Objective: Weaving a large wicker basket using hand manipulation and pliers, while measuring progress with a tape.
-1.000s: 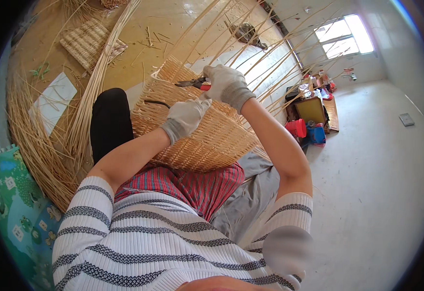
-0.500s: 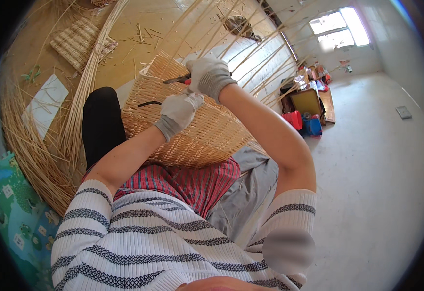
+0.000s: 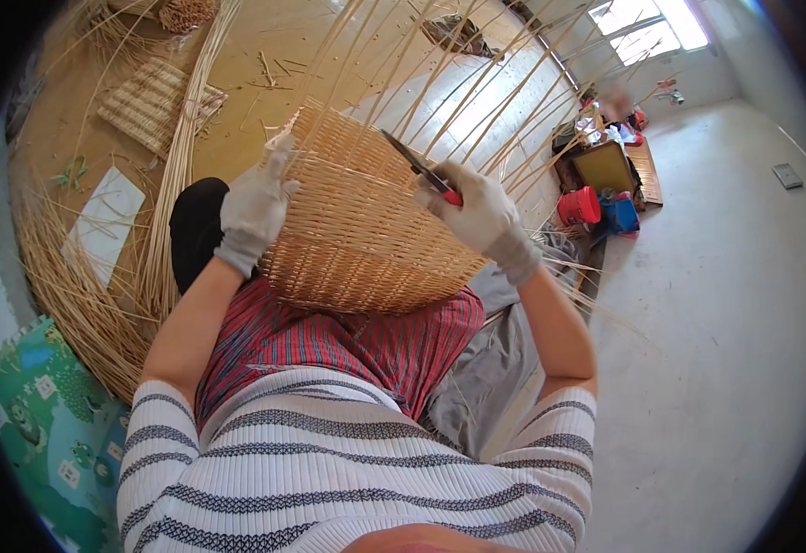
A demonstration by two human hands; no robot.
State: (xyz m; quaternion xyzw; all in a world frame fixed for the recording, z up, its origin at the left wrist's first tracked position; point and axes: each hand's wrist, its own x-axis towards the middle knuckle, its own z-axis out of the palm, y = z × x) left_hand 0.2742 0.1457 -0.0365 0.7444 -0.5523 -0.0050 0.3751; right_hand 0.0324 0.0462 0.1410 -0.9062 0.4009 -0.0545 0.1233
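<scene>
Head view shows me two hands apart, the right hand closed around red-handled shears, the left hand, grip unclear, beside the basket on the lap; I judge its walls mostly woven, long stakes left to finish.

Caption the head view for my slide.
Gloved left hand at a woven basket, right hand holding a red-handled tool.

At centre, the basket was tan with a woven pattern, the 2 gloves off-white, the shears dark and red. Below, the cloth was red-striped, the sweater white with dark bands; at right, a bucket red.
</scene>
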